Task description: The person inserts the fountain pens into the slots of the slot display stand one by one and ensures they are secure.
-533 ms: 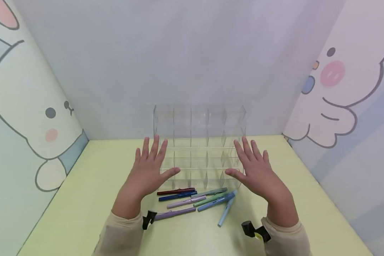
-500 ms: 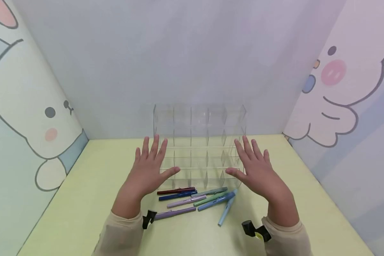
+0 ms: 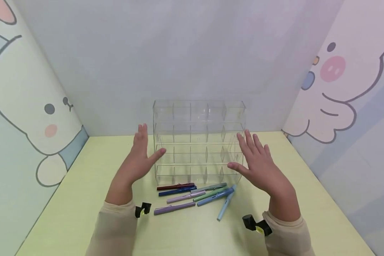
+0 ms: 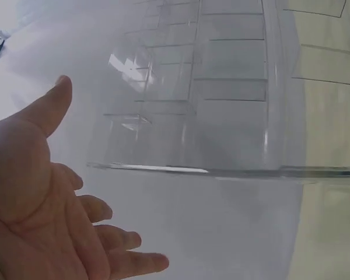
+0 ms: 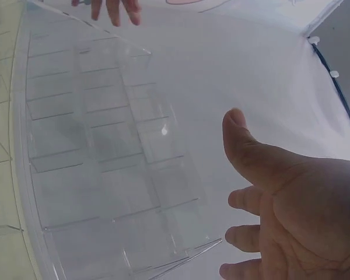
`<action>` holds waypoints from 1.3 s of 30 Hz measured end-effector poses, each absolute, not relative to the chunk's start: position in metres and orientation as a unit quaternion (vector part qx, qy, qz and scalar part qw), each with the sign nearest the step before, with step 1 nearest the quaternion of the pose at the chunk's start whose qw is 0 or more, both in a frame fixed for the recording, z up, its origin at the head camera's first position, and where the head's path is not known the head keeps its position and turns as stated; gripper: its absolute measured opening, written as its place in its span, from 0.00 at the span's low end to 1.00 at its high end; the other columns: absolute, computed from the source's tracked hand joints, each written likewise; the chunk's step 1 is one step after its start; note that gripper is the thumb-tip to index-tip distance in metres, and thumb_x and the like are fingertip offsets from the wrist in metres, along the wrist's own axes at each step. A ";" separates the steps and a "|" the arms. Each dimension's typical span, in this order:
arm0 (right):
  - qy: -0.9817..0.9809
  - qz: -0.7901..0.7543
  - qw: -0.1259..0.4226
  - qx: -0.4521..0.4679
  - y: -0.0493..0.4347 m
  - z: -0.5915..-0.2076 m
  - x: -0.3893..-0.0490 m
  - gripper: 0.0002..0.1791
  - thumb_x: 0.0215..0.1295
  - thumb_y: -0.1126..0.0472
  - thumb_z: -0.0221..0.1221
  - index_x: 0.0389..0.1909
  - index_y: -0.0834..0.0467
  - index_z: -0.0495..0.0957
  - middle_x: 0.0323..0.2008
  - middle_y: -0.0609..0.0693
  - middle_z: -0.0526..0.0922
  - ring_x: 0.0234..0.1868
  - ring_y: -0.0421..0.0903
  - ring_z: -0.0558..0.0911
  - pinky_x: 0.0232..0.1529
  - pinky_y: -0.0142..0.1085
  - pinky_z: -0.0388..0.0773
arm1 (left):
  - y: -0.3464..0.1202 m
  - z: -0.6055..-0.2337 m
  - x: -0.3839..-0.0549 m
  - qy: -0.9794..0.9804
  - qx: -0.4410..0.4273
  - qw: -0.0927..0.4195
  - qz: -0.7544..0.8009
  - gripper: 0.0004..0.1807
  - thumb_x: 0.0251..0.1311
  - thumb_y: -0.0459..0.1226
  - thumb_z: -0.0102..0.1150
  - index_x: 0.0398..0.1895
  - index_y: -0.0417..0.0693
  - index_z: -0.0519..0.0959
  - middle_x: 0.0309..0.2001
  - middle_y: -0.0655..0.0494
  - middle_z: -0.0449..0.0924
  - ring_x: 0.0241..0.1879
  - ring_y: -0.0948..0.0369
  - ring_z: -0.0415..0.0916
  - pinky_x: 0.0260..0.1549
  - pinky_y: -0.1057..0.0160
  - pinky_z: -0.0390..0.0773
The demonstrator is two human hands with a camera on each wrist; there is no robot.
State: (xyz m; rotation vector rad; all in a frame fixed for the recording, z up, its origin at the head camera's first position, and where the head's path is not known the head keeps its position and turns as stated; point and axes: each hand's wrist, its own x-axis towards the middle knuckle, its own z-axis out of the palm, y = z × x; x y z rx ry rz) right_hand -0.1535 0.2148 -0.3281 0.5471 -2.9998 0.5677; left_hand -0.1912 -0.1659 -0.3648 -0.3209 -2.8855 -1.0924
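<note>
A clear plastic organizer (image 3: pixel 198 123) with rows of small compartments stands at the back of the table. My left hand (image 3: pixel 137 161) is raised beside its left side, fingers straight and thumb out, holding nothing. On the other side my right hand (image 3: pixel 260 169) is spread near the organizer's right edge, also holding nothing. In front of the organizer lie several pens: a dark red pen (image 3: pixel 174 186), a dark blue pen (image 3: pixel 176 192), a purple pen (image 3: pixel 176 208), a green pen (image 3: pixel 208 195), a blue pen (image 3: pixel 214 197) and a light blue pen (image 3: pixel 224 209).
The pale yellow table (image 3: pixel 185 238) meets a grey back wall (image 3: pixel 192 53). Side walls carry cartoon animals, a rabbit-like one (image 3: pixel 28 106) at left and a pig-nosed one (image 3: pixel 355 78) at right. A small black device sits at each wrist.
My left hand has turned more edge-on and shifted left and up, away from the organizer's front. The right hand has hardly moved. The pens lie as before, while the head view has tilted slightly.
</note>
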 end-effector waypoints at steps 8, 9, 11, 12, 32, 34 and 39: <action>-0.961 0.193 0.037 0.193 0.218 -0.324 -0.160 0.52 0.67 0.34 0.53 0.79 0.47 0.34 0.79 0.51 0.33 0.79 0.57 0.34 0.72 0.65 0.39 | -0.188 -0.390 -0.215 -0.837 -0.082 -0.125 -0.525 0.56 0.63 0.63 0.54 0.75 0.74 0.20 0.79 0.61 0.24 0.78 0.48 0.35 0.68 0.33 0.52; -0.960 0.196 0.041 0.194 0.218 -0.322 -0.160 0.51 0.67 0.34 0.53 0.80 0.47 0.36 0.79 0.51 0.36 0.79 0.58 0.38 0.72 0.64 0.42 | -0.188 -0.393 -0.218 -0.825 -0.089 -0.136 -0.542 0.56 0.63 0.62 0.55 0.76 0.73 0.22 0.79 0.60 0.24 0.78 0.48 0.35 0.68 0.34 0.55; -0.959 0.203 0.042 0.193 0.219 -0.318 -0.159 0.48 0.67 0.33 0.52 0.79 0.46 0.41 0.79 0.51 0.46 0.78 0.57 0.47 0.72 0.62 0.50 | -0.187 -0.396 -0.222 -0.802 -0.101 -0.153 -0.568 0.54 0.64 0.59 0.56 0.76 0.74 0.24 0.79 0.60 0.26 0.78 0.49 0.36 0.66 0.36 0.60; -0.959 0.205 0.036 0.192 0.219 -0.317 -0.158 0.47 0.67 0.32 0.52 0.79 0.45 0.44 0.78 0.51 0.51 0.77 0.57 0.52 0.71 0.61 0.54 | -0.186 -0.397 -0.222 -0.794 -0.103 -0.160 -0.578 0.53 0.65 0.58 0.56 0.76 0.75 0.25 0.79 0.60 0.27 0.78 0.49 0.37 0.65 0.37 0.63; -0.954 0.156 -0.142 0.215 0.187 -0.341 -0.159 0.23 0.66 0.46 0.62 0.58 0.51 0.75 0.51 0.49 0.83 0.53 0.50 0.81 0.51 0.49 0.78 | -0.178 -0.402 -0.220 -0.790 -0.129 -0.158 -0.578 0.39 0.72 0.48 0.50 0.73 0.89 0.39 0.79 0.56 0.44 0.73 0.47 0.58 0.56 0.40 0.75; -0.950 0.148 -0.142 0.236 0.173 -0.347 -0.158 0.22 0.65 0.47 0.63 0.56 0.50 0.76 0.50 0.47 0.83 0.52 0.48 0.81 0.52 0.47 0.78 | -0.178 -0.402 -0.220 -0.789 -0.129 -0.157 -0.580 0.39 0.72 0.48 0.50 0.73 0.89 0.39 0.79 0.56 0.45 0.73 0.46 0.57 0.56 0.40 0.75; -0.938 0.119 -0.141 0.292 0.142 -0.366 -0.154 0.20 0.62 0.49 0.66 0.53 0.51 0.79 0.48 0.45 0.83 0.45 0.43 0.81 0.46 0.41 0.79 | -0.178 -0.401 -0.220 -0.790 -0.123 -0.159 -0.580 0.39 0.72 0.48 0.50 0.73 0.89 0.39 0.79 0.57 0.46 0.73 0.47 0.58 0.56 0.41 0.75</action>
